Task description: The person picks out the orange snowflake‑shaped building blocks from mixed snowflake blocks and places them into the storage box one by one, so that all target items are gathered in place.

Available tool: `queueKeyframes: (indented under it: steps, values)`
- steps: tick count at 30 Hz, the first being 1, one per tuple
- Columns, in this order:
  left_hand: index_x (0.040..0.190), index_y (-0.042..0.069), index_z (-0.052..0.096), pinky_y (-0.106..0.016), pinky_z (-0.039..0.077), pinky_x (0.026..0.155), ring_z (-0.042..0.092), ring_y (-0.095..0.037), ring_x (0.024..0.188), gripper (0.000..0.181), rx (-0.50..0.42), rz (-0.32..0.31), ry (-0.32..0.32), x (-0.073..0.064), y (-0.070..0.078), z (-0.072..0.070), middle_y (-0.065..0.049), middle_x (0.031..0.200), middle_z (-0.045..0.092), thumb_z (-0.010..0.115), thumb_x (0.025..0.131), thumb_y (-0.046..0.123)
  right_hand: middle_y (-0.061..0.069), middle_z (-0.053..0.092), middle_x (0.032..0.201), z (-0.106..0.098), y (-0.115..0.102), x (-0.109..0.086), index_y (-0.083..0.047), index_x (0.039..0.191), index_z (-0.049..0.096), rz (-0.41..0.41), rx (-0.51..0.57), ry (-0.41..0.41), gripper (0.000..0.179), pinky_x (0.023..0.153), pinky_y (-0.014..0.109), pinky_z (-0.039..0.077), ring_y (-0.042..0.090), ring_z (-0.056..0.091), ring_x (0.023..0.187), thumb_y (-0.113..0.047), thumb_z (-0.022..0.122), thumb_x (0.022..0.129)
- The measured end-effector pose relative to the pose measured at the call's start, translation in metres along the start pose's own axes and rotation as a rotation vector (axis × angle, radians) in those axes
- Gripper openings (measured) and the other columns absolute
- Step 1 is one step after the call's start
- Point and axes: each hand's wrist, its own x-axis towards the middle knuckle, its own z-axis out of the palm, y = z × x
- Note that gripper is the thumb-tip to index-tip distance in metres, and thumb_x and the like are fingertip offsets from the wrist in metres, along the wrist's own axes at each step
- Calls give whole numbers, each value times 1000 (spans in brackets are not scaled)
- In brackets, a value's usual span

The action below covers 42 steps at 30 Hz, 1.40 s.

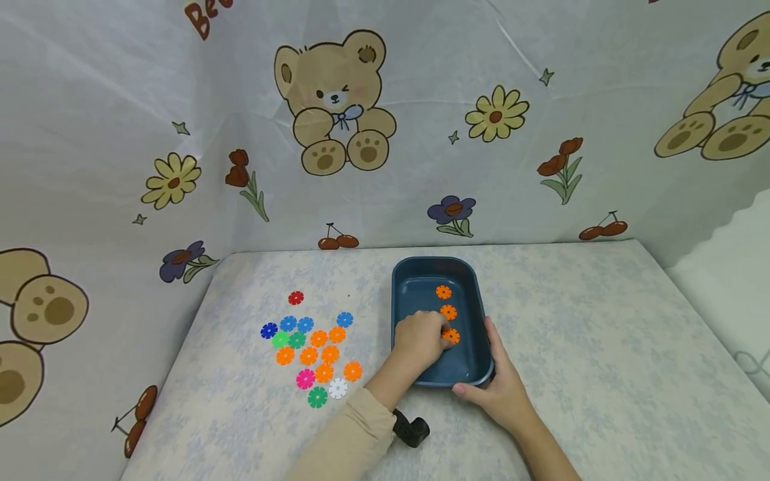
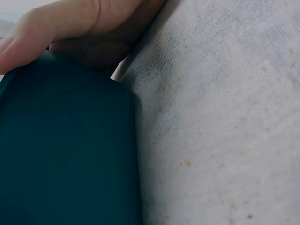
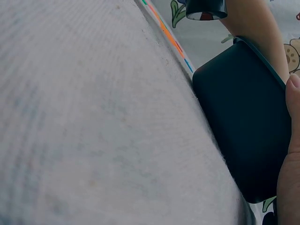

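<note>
A dark blue plastic basin [image 1: 421,379] sits on the table, holding an orange notched disc [image 1: 443,292] at the far end and a second orange disc [image 1: 448,312] nearer. My left hand [image 1: 418,339] reaches in over the left wall and pinches a third orange disc [image 1: 454,336] between thumb and finger, low over the floor. At the near right corner, my right hand [image 1: 502,391] grips the basin, thumb at the near side and fingers along the right wall. In the right wrist view, my right thumb [image 3: 293,93] lies at the basin's edge.
Left of the basin, several loose discs lie flat: orange disc [image 1: 353,371], blue disc [image 1: 345,319], red disc [image 1: 296,298], white disc [image 1: 338,388] and green disc [image 1: 317,397] among them. A black wrist device [image 1: 412,429] hangs under the left sleeve [image 1: 355,434]. Printed cloth [image 1: 421,187] stands behind.
</note>
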Motion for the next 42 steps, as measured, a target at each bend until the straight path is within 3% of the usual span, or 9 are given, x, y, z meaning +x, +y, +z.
queueKeyframes:
  steps: [6, 9, 13, 17, 28, 32, 37, 39, 42]
  values:
    - [100, 24, 79, -30, 55, 65, 70, -13, 78, 23, -7, -18, 5, 2, 1, -1, 8, 96, 76, 81, 81, 36, 2, 12, 167, -1, -1, 1, -18, 161, 7, 3, -16, -1, 124, 106, 0, 17, 6, 16, 150, -13, 90, 68]
    - [102, 26, 78, -30, 55, 64, 70, -13, 78, 23, 21, -33, 4, 4, 3, -2, 8, 98, 77, 81, 82, 36, 2, 11, 167, -1, -1, 1, -23, 161, 6, 7, -22, -1, 125, 105, 0, 17, 8, 16, 151, -14, 90, 69]
    - [102, 26, 78, -29, 53, 60, 68, -12, 72, 21, 74, -28, -24, 7, 6, -3, 7, 94, 76, 80, 84, 35, 4, 12, 167, 0, 1, 0, -31, 160, 5, 0, -16, -1, 126, 106, 0, 16, 4, 15, 150, -13, 90, 68]
    - [102, 26, 77, -30, 53, 59, 67, -13, 71, 20, 95, -40, -33, 10, 9, -3, 6, 92, 76, 78, 85, 36, 3, 12, 167, 2, 3, -1, -25, 161, 6, -15, -1, -2, 126, 107, 0, 16, -2, 15, 149, -12, 90, 67]
    - [108, 25, 75, -33, 56, 65, 71, -16, 80, 25, 58, -20, -5, 9, 9, -11, 6, 101, 76, 77, 86, 36, 2, 13, 167, 1, 1, 0, -22, 161, 7, -16, -8, 5, 126, 107, 0, 17, -7, 17, 147, -14, 91, 66]
    - [118, 26, 72, -31, 54, 63, 71, -16, 81, 31, 1, 34, 4, -5, 7, -31, 6, 108, 75, 74, 89, 36, 6, 14, 167, 0, 1, 1, -20, 161, 7, -30, -17, 4, 125, 106, 0, 18, -6, 17, 147, -13, 90, 67]
    - [116, 23, 70, -21, 41, 50, 53, -4, 58, 26, -86, 90, 54, -44, -4, -64, 10, 80, 64, 71, 92, 33, 5, 12, 167, 2, 1, 0, -28, 160, 6, -14, -4, 1, 126, 106, 0, 18, -2, 17, 148, -11, 90, 68]
    - [110, 23, 70, -21, 38, 48, 46, -4, 53, 21, -126, 84, 42, -62, -14, -76, 11, 71, 54, 72, 92, 32, 4, 12, 167, 2, 1, 0, -29, 160, 6, 0, 2, 3, 127, 106, 0, 18, 0, 17, 148, -12, 91, 67]
    - [107, 22, 70, -22, 39, 48, 46, -6, 54, 21, -157, 35, -3, -82, -36, -85, 10, 72, 53, 74, 90, 32, 3, 12, 167, 2, 1, 0, -26, 161, 6, 7, -8, 7, 128, 107, 0, 17, 2, 17, 149, -12, 91, 66]
